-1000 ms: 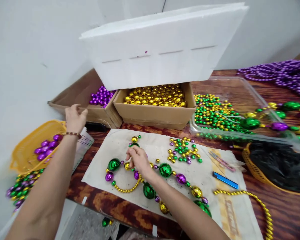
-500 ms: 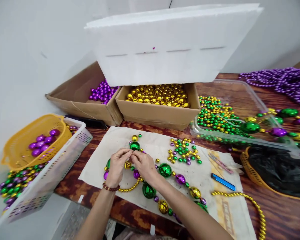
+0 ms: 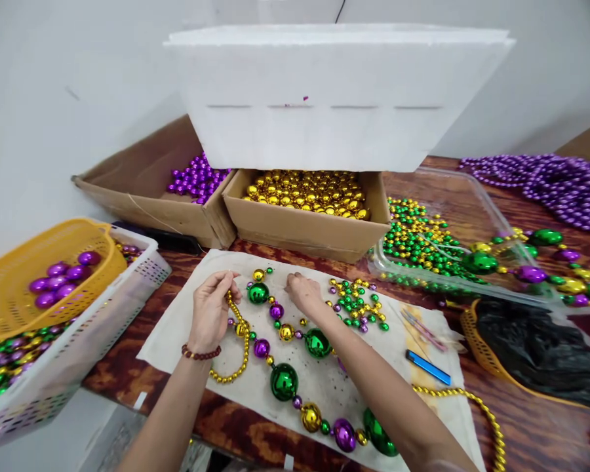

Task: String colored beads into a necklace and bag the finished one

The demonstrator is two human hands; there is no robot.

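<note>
My left hand (image 3: 209,309) pinches the end of a gold bead strand (image 3: 246,354), which hangs in a loop down onto the white cloth (image 3: 177,347). To its right my right hand (image 3: 303,291) is low over the cloth, fingers curled together; what they hold, if anything, is hidden. Between and below the hands lies a garland of large green, purple and gold balls (image 3: 284,381) with small beads between them. My right forearm covers part of it. Small loose beads (image 3: 356,303) in green, gold and purple are scattered just right of my right hand.
A blue cutter (image 3: 427,367), pink-handled scissors (image 3: 425,331) and another gold strand (image 3: 482,400) lie at right. Behind stand a box of gold beads (image 3: 305,226), a box of purple beads (image 3: 152,213) and a clear tray (image 3: 491,196). Baskets (image 3: 73,367) flank the left.
My hands were together over the garland's upper end. They have parted: the left moved left with the gold strand raised, the right moved right and up toward the loose beads. The view shifted slightly.
</note>
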